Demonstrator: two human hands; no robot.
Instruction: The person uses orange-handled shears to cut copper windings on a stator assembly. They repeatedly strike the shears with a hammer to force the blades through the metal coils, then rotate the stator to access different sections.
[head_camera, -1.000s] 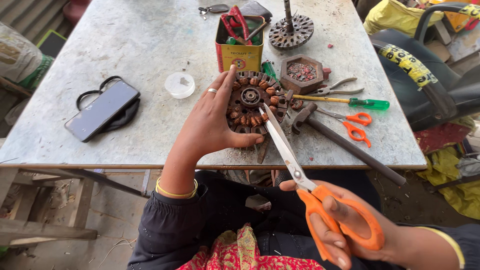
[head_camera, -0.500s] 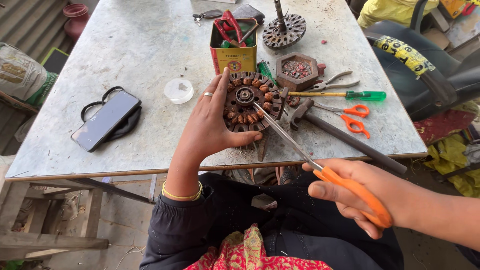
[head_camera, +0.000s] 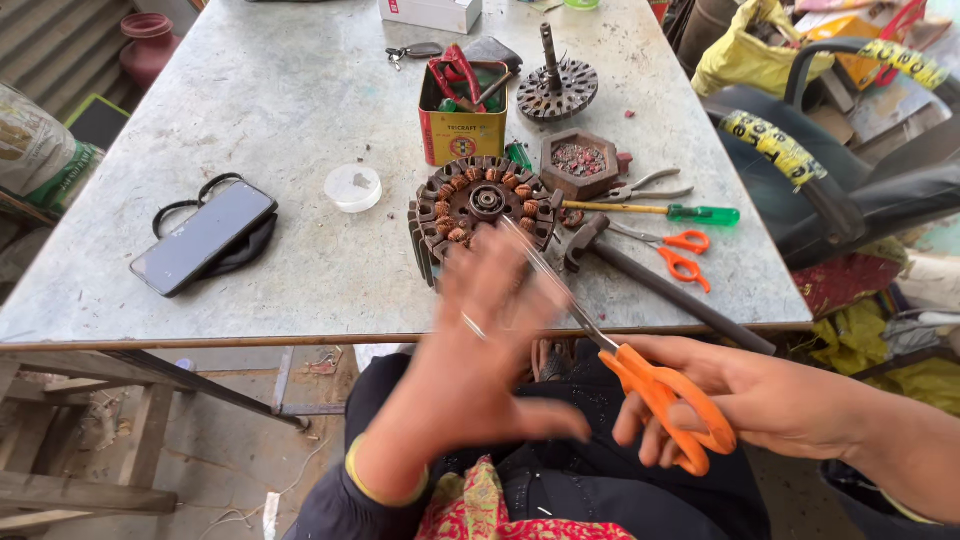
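Lifted off the ridged copper-wound stator (head_camera: 483, 208), left hand (head_camera: 470, 370) blurs open-palmed; right hand (head_camera: 760, 400) grasps orange-handled steel scissors (head_camera: 640, 375).

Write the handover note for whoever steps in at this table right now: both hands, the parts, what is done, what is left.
Right hand: gripping the large orange-handled scissors, blades reaching up to the stator.
Left hand: blurred, empty, raised just in front of the stator, not clearly touching it.
Stator: lies flat near the table edge, copper coils in its slots.
Nearby: hammer, small orange scissors, green-handled screwdriver, pliers, hexagonal dish of bits, yellow tin of tools, rotor, phone.
Done: cannot tell if any coil is cut.
Left: coils remain around the ring.
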